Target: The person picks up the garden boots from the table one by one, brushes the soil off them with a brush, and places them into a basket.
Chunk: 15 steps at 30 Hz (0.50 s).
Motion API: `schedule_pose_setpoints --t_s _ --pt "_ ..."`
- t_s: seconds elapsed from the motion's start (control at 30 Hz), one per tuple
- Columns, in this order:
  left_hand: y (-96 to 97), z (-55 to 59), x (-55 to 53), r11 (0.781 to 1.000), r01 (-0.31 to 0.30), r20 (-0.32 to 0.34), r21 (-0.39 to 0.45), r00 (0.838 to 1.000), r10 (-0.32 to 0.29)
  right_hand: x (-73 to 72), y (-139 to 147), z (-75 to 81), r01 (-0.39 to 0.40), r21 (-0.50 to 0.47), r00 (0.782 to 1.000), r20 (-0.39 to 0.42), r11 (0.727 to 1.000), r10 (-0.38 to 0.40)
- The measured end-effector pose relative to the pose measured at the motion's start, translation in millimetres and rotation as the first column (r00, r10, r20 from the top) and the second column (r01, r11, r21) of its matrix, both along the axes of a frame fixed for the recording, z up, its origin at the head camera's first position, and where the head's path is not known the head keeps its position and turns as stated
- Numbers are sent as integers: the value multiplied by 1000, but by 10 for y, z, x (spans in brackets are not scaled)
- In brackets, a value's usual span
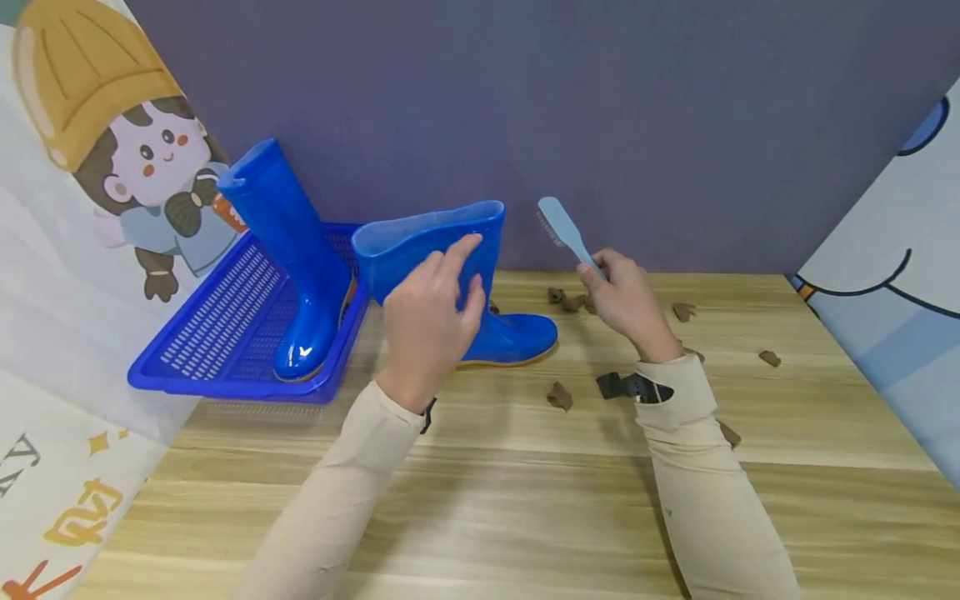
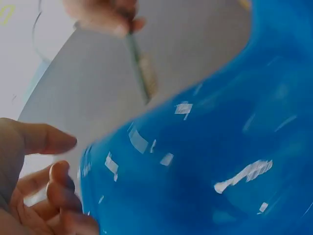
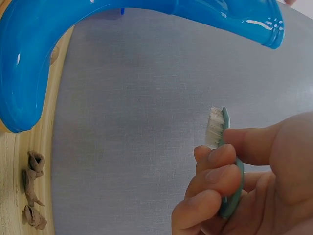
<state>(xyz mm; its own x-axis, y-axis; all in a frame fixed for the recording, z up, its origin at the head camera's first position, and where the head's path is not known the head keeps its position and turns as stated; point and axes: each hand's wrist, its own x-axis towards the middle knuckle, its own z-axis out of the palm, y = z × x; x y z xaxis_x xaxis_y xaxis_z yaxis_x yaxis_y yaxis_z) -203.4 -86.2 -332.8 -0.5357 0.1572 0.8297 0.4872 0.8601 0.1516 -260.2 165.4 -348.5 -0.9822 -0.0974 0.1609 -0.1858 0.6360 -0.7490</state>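
A blue rubber boot (image 1: 517, 337) stands upright on the table, its toe to the right and its wide shaft opening at the top. In front of that shaft is my left hand (image 1: 431, 321), index finger stretched out and the others loosely bent. In the left wrist view, a gap shows between those fingers and the glossy boot (image 2: 195, 147). My right hand (image 1: 622, 296) grips a light blue brush (image 1: 566, 229) by its handle, to the right of the boot. White bristles show on the brush (image 3: 217, 127) in the right wrist view, clear of the boot.
A second blue boot (image 1: 288, 258) stands in a blue plastic basket (image 1: 195, 387) at the left. Several brown crumpled scraps (image 1: 558, 396) lie scattered over the wooden table (image 1: 525, 517). A grey panel (image 1: 637, 125) rises behind the table.
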Motion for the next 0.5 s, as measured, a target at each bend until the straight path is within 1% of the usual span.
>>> schedule_pose_setpoints --t_s 0.07,0.13,0.2,0.23,0.27,0.3,0.37,0.43,0.5 --pt "84 -94 -41 999 18 68 -50 998 -15 5 3 -1 -4 1 1000 -1 1000 4" --pt "160 -176 -81 995 11 146 -97 989 3 19 2 4 -10 6 1000 6 1000 10" --pt "225 -219 -114 989 -28 224 -145 973 61 27 -1 10 -16 7 1000 10 1000 16" --pt "254 -225 -134 983 -53 261 -177 960 99 30 -2 11 -20 4 1000 10 1000 19" --pt "278 -225 -155 974 -78 291 -212 946 140 31 -2 12 -21 4 1000 10 1000 21" --pt "300 -217 -178 961 -109 313 -254 931 188 34 -1 12 -23 4 1000 9 1000 23" --pt "340 -178 -226 930 -159 335 -332 902 274 28 -1 16 -21 -3 1000 3 1000 21" --pt "373 -124 -267 896 -190 335 -402 880 337 21 0 20 -20 -2 1000 -3 1000 20" --pt "403 -67 -295 871 -207 335 -446 864 377 13 0 27 -18 6 1000 -2 1000 18"
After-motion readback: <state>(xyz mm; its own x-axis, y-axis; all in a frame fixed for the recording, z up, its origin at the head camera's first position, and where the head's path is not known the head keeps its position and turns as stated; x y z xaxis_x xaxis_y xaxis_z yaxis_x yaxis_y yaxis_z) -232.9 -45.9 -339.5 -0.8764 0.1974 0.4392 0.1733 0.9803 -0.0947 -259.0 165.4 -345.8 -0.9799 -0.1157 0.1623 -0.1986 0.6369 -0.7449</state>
